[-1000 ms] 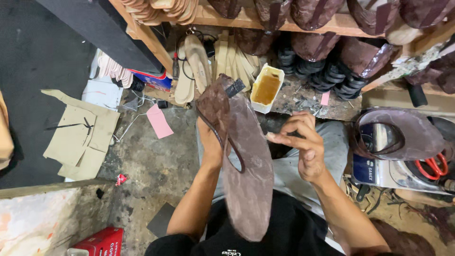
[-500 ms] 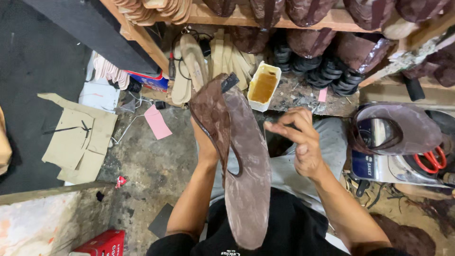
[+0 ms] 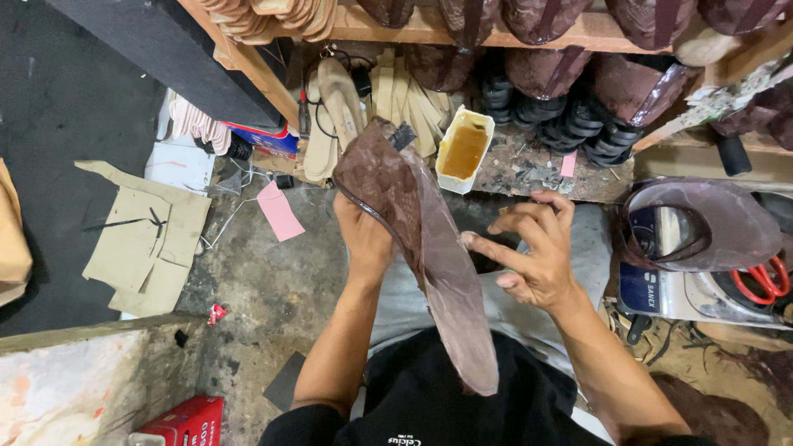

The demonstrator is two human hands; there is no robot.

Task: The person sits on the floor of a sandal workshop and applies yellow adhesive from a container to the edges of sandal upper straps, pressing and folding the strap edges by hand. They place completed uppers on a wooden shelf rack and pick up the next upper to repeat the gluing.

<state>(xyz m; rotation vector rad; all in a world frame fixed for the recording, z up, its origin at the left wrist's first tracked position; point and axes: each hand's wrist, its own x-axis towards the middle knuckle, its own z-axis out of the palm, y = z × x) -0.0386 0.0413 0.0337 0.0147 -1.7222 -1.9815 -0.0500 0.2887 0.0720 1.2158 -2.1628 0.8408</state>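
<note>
A long brown leather shoe upper [image 3: 438,256] with a snakeskin-like texture stands on edge over my lap. My left hand [image 3: 363,235] grips it from behind near its upper end. Beside the leather on the right, my right hand [image 3: 529,248] has its fingers spread, and one fingertip touches the piece's face. A small dark brush tip [image 3: 402,135] shows at the leather's top end. Just beyond it stands a white tub of amber glue [image 3: 464,149].
A wooden shelf [image 3: 529,33] of brown shoe uppers and black soles runs along the top. Tan paper patterns [image 3: 140,239] and a pink slip [image 3: 279,211] lie on the floor at left. A brown upper on a machine and red scissors [image 3: 764,281] sit at right.
The view has shifted slightly. My right hand has opened its fingers and moved lower beside the leather. My left hand keeps hold of the piece.
</note>
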